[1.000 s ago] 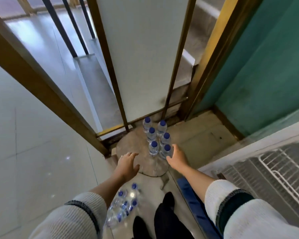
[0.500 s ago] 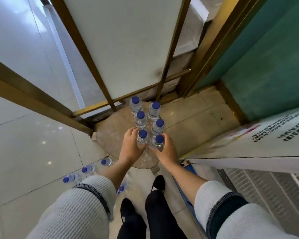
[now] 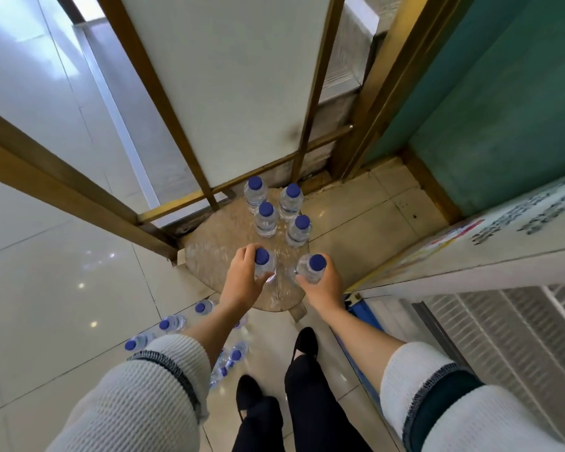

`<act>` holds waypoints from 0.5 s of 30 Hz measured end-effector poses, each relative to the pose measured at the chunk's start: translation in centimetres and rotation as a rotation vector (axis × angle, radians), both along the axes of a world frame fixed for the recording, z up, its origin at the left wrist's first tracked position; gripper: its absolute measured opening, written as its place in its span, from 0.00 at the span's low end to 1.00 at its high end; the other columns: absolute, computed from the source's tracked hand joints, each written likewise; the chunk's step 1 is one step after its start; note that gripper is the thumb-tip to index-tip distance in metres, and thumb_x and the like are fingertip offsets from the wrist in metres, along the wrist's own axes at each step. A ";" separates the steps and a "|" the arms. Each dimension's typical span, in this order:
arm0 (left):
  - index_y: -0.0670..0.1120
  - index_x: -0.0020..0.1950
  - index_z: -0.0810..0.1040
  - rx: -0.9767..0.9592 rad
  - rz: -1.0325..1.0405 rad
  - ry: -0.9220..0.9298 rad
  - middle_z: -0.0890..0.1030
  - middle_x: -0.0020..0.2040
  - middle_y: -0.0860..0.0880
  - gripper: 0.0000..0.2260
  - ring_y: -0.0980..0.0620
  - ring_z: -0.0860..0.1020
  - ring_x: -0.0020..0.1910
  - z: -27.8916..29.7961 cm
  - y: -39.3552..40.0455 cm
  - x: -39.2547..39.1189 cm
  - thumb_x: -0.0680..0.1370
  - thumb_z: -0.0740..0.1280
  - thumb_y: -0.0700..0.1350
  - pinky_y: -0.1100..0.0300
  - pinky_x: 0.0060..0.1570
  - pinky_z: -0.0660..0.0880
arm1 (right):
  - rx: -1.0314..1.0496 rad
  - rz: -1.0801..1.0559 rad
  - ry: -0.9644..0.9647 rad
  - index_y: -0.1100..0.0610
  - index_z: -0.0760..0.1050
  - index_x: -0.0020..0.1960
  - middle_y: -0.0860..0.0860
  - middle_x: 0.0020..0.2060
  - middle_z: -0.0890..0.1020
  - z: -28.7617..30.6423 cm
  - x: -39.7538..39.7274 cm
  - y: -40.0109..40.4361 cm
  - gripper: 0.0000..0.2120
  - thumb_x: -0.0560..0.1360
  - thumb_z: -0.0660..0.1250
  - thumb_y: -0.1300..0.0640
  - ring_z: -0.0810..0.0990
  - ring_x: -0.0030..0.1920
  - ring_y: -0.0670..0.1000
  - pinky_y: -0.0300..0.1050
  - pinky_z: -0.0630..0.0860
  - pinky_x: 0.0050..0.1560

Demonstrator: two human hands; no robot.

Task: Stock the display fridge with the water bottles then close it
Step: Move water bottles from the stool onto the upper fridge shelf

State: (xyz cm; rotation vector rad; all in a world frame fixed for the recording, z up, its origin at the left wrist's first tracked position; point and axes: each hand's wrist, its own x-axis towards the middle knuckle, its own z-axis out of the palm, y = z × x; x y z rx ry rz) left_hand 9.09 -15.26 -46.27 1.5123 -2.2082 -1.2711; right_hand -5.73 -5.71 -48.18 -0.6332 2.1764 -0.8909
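Left hand gripping near-left bottle, right hand gripping near-right bottle, over bench; four bottles standing farther back.

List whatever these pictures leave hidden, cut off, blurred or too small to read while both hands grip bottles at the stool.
- Display fridge, head view: cut off by the right edge; the shelves' contents are out of sight.
- Print on the fridge top: blurred, unreadable.
- Floor bottles: partly hidden by the left sleeve; no count possible.
- Bottle in the left hand: label covered by fingers.
- Stool: legs mostly hidden under its seat.
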 end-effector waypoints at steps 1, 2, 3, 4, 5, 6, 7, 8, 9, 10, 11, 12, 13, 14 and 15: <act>0.48 0.67 0.68 -0.003 -0.007 0.002 0.72 0.64 0.48 0.25 0.52 0.72 0.60 0.6 0.3 0.5 0.74 0.73 0.45 0.63 0.60 0.69 | -0.006 -0.005 -0.004 0.52 0.71 0.61 0.46 0.52 0.79 0.6 0.1 0.5 0.25 0.68 0.77 0.55 0.78 0.52 0.46 0.43 0.76 0.55; 0.48 0.67 0.67 -0.007 -0.012 0.009 0.72 0.63 0.48 0.24 0.53 0.72 0.58 1.6 0.6 1.0 0.74 0.73 0.46 0.63 0.58 0.70 | -0.017 -0.017 -0.009 0.52 0.71 0.61 0.46 0.52 0.79 1.5 0.2 1.1 0.25 0.68 0.77 0.55 0.78 0.51 0.46 0.44 0.76 0.55; 0.48 0.66 0.67 -0.015 -0.018 0.022 0.73 0.61 0.49 0.24 0.54 0.72 0.57 2.8 1.0 1.4 0.74 0.73 0.46 0.63 0.57 0.69 | -0.037 -0.034 -0.016 0.53 0.72 0.60 0.46 0.51 0.80 2.6 0.3 1.6 0.25 0.67 0.77 0.54 0.79 0.50 0.47 0.45 0.77 0.54; 0.48 0.66 0.67 -0.028 -0.026 0.038 0.73 0.60 0.49 0.24 0.55 0.72 0.55 4.2 1.4 1.7 0.74 0.72 0.47 0.63 0.56 0.70 | -0.061 -0.053 -0.020 0.53 0.73 0.59 0.46 0.50 0.81 3.9 0.3 2.2 0.24 0.67 0.78 0.53 0.80 0.49 0.47 0.45 0.78 0.53; 0.48 0.65 0.67 -0.046 -0.037 0.060 0.73 0.59 0.49 0.24 0.55 0.72 0.55 5.6 1.8 1.9 0.74 0.72 0.48 0.62 0.56 0.70 | -0.086 -0.068 -0.018 0.53 0.73 0.58 0.46 0.48 0.81 5.3 0.4 2.8 0.24 0.67 0.78 0.53 0.81 0.48 0.47 0.45 0.79 0.52; 0.49 0.65 0.67 -0.061 -0.046 0.086 0.73 0.59 0.49 0.24 0.55 0.72 0.55 6.8 2.0 1.9 0.74 0.72 0.49 0.61 0.56 0.71 | -0.107 -0.076 -0.013 0.54 0.73 0.58 0.47 0.48 0.82 6.8 0.3 3.2 0.23 0.67 0.78 0.53 0.81 0.48 0.48 0.44 0.79 0.51; 0.49 0.66 0.67 -0.072 -0.063 0.118 0.72 0.59 0.50 0.24 0.55 0.72 0.56 8.4 2.3 1.9 0.74 0.72 0.50 0.60 0.57 0.71 | -0.138 -0.089 -0.004 0.55 0.74 0.58 0.47 0.48 0.82 8.5 0.2 3.8 0.23 0.67 0.78 0.54 0.81 0.48 0.48 0.42 0.78 0.50; 0.49 0.67 0.66 -0.084 -0.081 0.156 0.72 0.60 0.50 0.25 0.54 0.72 0.57 10.1 2.5 1.8 0.74 0.72 0.50 0.59 0.58 0.71 | -0.174 -0.100 0.012 0.56 0.73 0.59 0.48 0.49 0.81 10.3 0.0 4.4 0.23 0.67 0.78 0.56 0.81 0.49 0.48 0.40 0.77 0.50; 0.49 0.67 0.66 -0.095 -0.100 0.200 0.72 0.61 0.50 0.25 0.54 0.71 0.59 11.8 2.6 1.6 0.74 0.72 0.51 0.57 0.59 0.71 | -0.212 -0.107 0.033 0.56 0.73 0.60 0.48 0.50 0.81 12.1 -0.2 5.0 0.24 0.68 0.77 0.57 0.80 0.50 0.48 0.39 0.75 0.51; 0.50 0.67 0.66 -0.111 -0.120 0.245 0.72 0.62 0.51 0.25 0.53 0.71 0.61 13.6 2.7 1.2 0.74 0.72 0.50 0.56 0.61 0.71 | -0.242 -0.110 0.055 0.57 0.72 0.61 0.49 0.51 0.81 14.0 -0.5 5.6 0.25 0.68 0.77 0.57 0.80 0.51 0.48 0.39 0.74 0.51; 0.50 0.68 0.65 -0.129 -0.132 0.283 0.71 0.63 0.51 0.26 0.53 0.71 0.62 15.2 2.6 0.9 0.74 0.72 0.50 0.55 0.62 0.70 | -0.265 -0.116 0.074 0.56 0.72 0.62 0.49 0.52 0.80 15.7 -0.8 6.0 0.25 0.69 0.76 0.57 0.79 0.51 0.47 0.38 0.74 0.52; 0.50 0.68 0.65 -0.152 -0.142 0.319 0.71 0.63 0.50 0.26 0.52 0.71 0.62 17.0 2.7 0.4 0.74 0.72 0.50 0.54 0.63 0.70 | -0.293 -0.131 0.095 0.56 0.71 0.63 0.48 0.52 0.80 17.7 -1.1 6.5 0.25 0.69 0.76 0.57 0.79 0.51 0.47 0.38 0.73 0.52; 0.50 0.68 0.65 -0.175 -0.148 0.358 0.72 0.63 0.50 0.26 0.52 0.71 0.62 18.9 2.9 -0.1 0.74 0.72 0.50 0.53 0.63 0.71 | -0.333 -0.146 0.115 0.55 0.71 0.62 0.48 0.51 0.79 19.7 -1.4 7.1 0.24 0.70 0.75 0.57 0.78 0.51 0.46 0.38 0.74 0.52; 0.50 0.67 0.65 -0.198 -0.148 0.396 0.72 0.62 0.49 0.26 0.52 0.72 0.61 20.8 3.1 -0.6 0.74 0.72 0.49 0.52 0.63 0.71 | -0.380 -0.160 0.137 0.55 0.71 0.62 0.47 0.50 0.79 21.6 -1.7 7.7 0.23 0.70 0.75 0.57 0.78 0.50 0.46 0.37 0.75 0.52; 0.50 0.66 0.65 -0.227 -0.152 0.437 0.72 0.61 0.50 0.24 0.52 0.72 0.60 22.7 3.3 -1.2 0.74 0.72 0.49 0.52 0.63 0.72 | -0.429 -0.174 0.156 0.55 0.71 0.63 0.47 0.50 0.79 23.5 -2.1 8.2 0.23 0.71 0.74 0.57 0.78 0.50 0.46 0.34 0.75 0.51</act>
